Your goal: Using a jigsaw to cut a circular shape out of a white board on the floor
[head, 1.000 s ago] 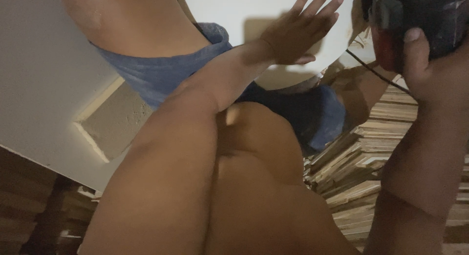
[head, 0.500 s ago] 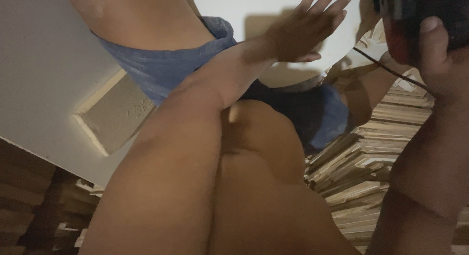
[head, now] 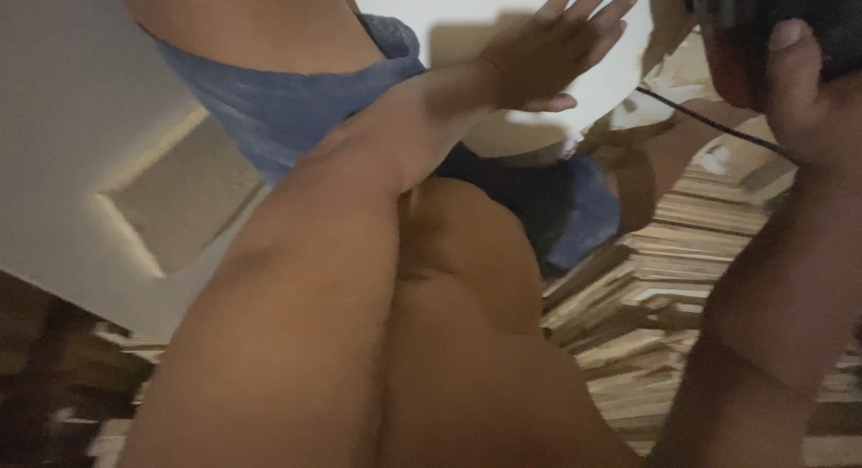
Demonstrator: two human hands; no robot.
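L hand (head: 552,51) grip apart, fingers splayed flat near the white wall (head: 503,19), holding nothing. R hand (head: 799,82) is clamped on a dark device (head: 772,6) up top-right, cord (head: 709,127) trailing left toward L hand; R is nearer it.

Dim, warm indoor light; soft motion blur throughout, with a hand's shadow on the pale wall (head: 467,46)

Cloth, wood and matt paint

Soft blue cloth (head: 269,109) under a smooth matt white wall (head: 72,118); beside it, rough pale wood strips (head: 646,297).
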